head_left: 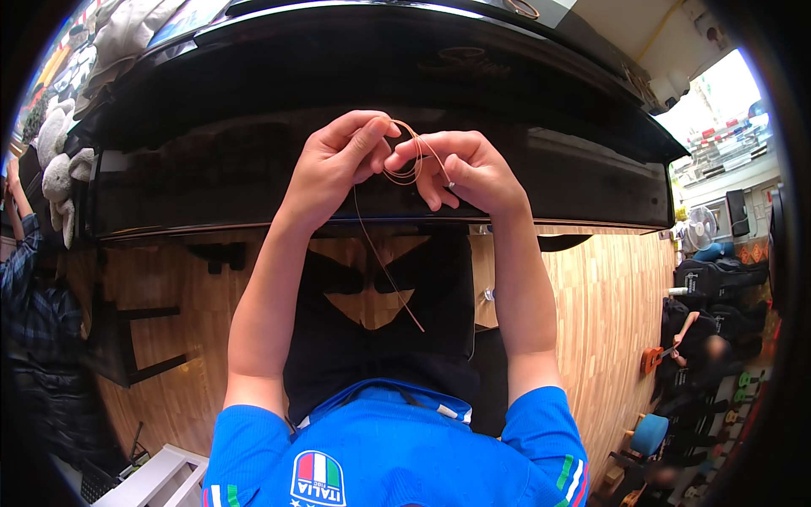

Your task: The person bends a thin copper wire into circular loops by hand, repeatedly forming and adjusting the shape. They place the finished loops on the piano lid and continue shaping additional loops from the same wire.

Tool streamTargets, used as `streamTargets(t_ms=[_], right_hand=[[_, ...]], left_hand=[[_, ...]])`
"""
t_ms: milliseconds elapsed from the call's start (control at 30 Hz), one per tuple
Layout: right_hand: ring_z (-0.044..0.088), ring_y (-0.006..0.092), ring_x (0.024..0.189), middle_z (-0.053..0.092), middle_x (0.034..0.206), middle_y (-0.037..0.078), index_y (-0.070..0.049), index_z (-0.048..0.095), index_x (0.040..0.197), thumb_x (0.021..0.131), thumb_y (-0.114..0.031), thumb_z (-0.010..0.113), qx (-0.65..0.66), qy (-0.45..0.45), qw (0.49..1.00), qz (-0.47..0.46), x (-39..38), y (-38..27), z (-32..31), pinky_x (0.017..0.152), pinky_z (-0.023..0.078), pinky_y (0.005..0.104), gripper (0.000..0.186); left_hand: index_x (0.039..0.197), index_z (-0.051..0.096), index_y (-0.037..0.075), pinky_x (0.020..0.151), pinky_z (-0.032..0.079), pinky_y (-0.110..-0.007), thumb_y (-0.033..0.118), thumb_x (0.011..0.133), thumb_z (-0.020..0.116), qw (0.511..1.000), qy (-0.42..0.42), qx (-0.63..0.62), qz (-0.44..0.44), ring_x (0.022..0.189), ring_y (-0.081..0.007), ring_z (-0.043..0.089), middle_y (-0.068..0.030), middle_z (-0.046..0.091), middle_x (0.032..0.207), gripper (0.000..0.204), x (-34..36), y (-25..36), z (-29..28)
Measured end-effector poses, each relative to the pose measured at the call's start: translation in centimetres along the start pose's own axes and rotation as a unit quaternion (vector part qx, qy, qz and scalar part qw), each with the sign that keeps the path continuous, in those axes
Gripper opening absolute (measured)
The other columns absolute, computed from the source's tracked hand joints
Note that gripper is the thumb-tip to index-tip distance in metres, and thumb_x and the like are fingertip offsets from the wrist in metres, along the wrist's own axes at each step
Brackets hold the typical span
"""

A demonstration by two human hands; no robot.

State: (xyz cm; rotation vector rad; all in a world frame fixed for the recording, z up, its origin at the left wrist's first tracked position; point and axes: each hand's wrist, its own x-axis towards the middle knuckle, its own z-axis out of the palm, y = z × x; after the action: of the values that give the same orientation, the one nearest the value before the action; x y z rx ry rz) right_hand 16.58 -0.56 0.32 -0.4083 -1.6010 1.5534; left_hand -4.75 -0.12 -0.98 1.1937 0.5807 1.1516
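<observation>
Between my hands, above a glossy black piano, a thin copper-coloured string is looped in a loose coil. My left hand is closed, thumb and index pinching the top of the loops, and a long free end hangs below it over my lap. My right hand has its index finger reaching to the loops, while the thumb presses on the string near a small silvery end piece. The lower fingers are curled loosely beneath.
Grey plush toys sit at left beside another person in a checked sleeve. At right are a person with a small orange guitar, a fan, black bags and a blue stool. A white shelf stands at lower left.
</observation>
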Motion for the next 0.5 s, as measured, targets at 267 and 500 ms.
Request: streamTargets(t_ms=[267,500], right_hand=[[0.057,0.0056,0.055,0.069,0.076,0.003,0.000,0.073,0.095,0.080,-0.006,0.081,-0.047,0.154,0.986,0.036,0.1,0.2,0.3,0.050,0.042,0.0177,0.018],[0.061,0.0052,0.059,0.072,0.076,0.004,-0.004,0.077,0.100,0.085,-0.007,0.079,-0.153,0.297,0.942,-0.030,0.5,1.2,1.5,0.048,0.045,0.0180,0.016]], left_hand=[[0.109,0.069,0.004,0.052,0.030,-0.018,0.025,0.102,0.060,0.999,-0.035,0.036,-0.002,0.060,-0.0014,0.041,-0.0004,0.063,0.076,0.024,-0.2,0.5,0.0],[0.110,0.069,0.003,0.049,0.027,-0.018,0.022,0.103,0.057,0.997,0.000,0.076,0.017,0.057,-0.0003,0.039,-0.0012,0.063,0.079,0.023,-0.2,0.2,0.4]])
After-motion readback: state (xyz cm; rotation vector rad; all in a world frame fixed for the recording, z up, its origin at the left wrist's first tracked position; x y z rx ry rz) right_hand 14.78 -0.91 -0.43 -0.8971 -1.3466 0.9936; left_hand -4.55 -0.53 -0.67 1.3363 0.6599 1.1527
